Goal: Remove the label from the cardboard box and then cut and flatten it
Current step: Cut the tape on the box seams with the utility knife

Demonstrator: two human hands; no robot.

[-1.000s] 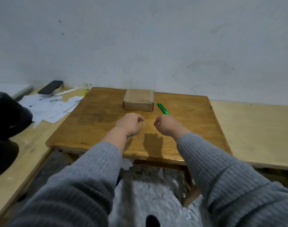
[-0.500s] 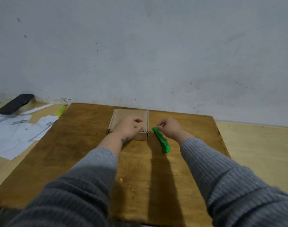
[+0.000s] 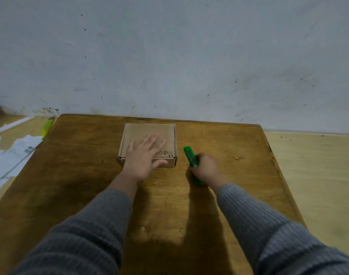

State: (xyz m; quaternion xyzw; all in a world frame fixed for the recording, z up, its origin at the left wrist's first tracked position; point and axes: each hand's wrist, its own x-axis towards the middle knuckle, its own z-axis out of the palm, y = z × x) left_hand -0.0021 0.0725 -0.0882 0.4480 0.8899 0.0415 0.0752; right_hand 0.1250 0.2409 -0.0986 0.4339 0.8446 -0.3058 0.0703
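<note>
A small closed cardboard box (image 3: 149,132) lies near the far edge of the brown wooden table (image 3: 90,175), with handwriting along its near top edge. My left hand (image 3: 143,155) lies flat on the box's lid, fingers spread, thumb over the front wall. No label can be made out; my hand covers part of the lid. To the right of the box a green utility knife (image 3: 190,155) lies on the table. My right hand (image 3: 206,169) is closed around the knife's middle, and both ends stick out.
Loose white papers (image 3: 16,153) and a yellow-green marker (image 3: 47,126) lie on a lower, lighter surface at the left. A pale wooden surface (image 3: 312,175) adjoins the table on the right. A grey wall stands right behind the table.
My view moved closer to the table. My left hand spread flat on the box lid. My right hand went from touching the knife's far end to closing around its middle.
</note>
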